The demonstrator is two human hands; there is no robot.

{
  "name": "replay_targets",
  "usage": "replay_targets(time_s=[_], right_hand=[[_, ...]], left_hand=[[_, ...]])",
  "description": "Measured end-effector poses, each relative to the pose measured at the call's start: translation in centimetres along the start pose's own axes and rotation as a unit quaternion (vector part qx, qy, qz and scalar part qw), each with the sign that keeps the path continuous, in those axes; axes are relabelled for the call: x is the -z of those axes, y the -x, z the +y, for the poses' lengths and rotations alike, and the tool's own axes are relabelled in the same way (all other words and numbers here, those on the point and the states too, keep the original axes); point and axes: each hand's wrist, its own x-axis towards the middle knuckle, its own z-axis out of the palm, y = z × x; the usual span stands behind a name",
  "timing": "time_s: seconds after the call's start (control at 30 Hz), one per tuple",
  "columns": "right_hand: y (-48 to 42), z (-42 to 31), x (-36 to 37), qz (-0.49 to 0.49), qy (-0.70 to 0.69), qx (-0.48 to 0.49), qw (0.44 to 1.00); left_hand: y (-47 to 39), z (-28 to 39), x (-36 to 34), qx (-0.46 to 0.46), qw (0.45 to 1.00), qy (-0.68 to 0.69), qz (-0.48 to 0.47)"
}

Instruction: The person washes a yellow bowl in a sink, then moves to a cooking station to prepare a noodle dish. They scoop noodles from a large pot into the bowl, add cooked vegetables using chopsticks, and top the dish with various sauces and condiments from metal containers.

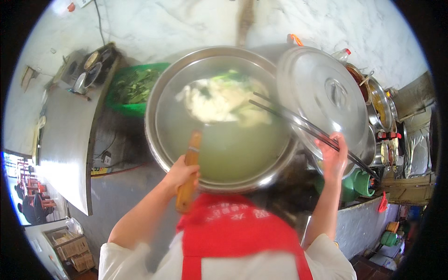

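A large round metal pot (224, 182) of cloudy greenish liquid stands before me. My left hand (182, 175) grips a wooden handle (191, 154) that reaches over the near rim. Past its end, pale food pieces, perhaps noodles or dumplings, with some greens (231, 78) lie in the upper part of the pot; steam and blur hide whether a strainer holds them. My right hand (334, 154) holds long dark chopsticks (297, 120), slightly apart, their tips over the pot's right half. Behind them a domed metal lid (318, 84) leans at the pot's right side.
A green basket (129, 110) of leafy greens sits left of the pot, beside a metal counter (66, 140). Bowls of food (380, 105) and small containers stand at the right, near a green gas cylinder (362, 183). A wall rises behind the pot.
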Motion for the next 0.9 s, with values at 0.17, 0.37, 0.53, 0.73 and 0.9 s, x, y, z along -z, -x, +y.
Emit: replay_targets(time_s=[0.17,0.37,0.53,0.73,0.9], right_hand=[[0.1,-0.5,0.2,0.06,0.004,0.003,0.998],[-0.1,-0.2,-0.2,0.072,0.088,0.021,0.993],[-0.1,-0.4,-0.2,0.058,0.076,0.028,0.995],[0.2,-0.8,0.1,0.094,0.078,0.026,0.992],[0.8,-1.4,0.7,0.146,0.094,0.025,0.985]], left_hand=[[0.9,0.9,1.2,0.026,0.996,0.009,-0.087],[1.7,2.2,2.5,0.071,0.991,-0.029,-0.107],[-2.2,2.8,2.4,-0.009,0.97,-0.23,-0.083],[-6.5,1.6,0.9,0.033,0.964,-0.224,-0.141],[-4.9,1.8,0.4,0.069,0.972,-0.108,-0.197]])
